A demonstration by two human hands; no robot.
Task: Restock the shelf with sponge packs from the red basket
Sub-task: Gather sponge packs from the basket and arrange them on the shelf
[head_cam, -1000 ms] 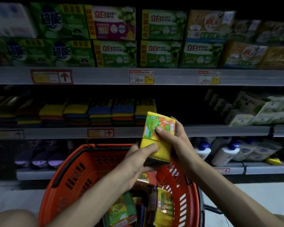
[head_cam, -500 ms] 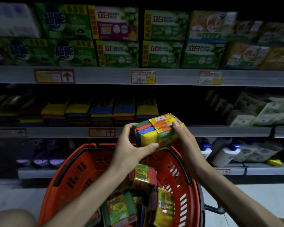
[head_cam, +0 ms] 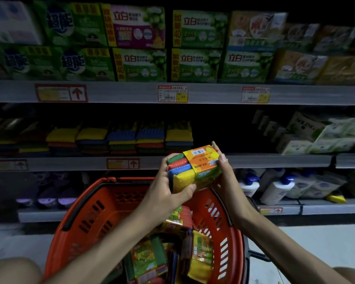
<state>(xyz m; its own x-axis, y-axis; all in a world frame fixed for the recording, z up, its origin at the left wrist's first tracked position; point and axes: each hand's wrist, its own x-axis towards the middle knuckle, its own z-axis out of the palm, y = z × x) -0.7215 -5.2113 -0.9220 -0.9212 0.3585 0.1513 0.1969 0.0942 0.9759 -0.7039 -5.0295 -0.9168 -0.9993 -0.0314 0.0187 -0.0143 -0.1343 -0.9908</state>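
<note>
Stacked sponges (head_cam: 135,138) line the left part of the middle shelf (head_cam: 275,160), and tissue packs (head_cam: 324,136) sit at its right end. The left hand (head_cam: 164,193) and right hand (head_cam: 223,173) grip one sponge pack (head_cam: 194,168) before the shelf edge, above the red basket (head_cam: 86,203). The basket holds more packs (head_cam: 146,261).

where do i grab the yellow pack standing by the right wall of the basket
Pinch the yellow pack at its top edge, coming straight down from above, fingers across its thin width. It stands on edge between the red basket wall and neighbouring packs, so only the top looks free.
</note>
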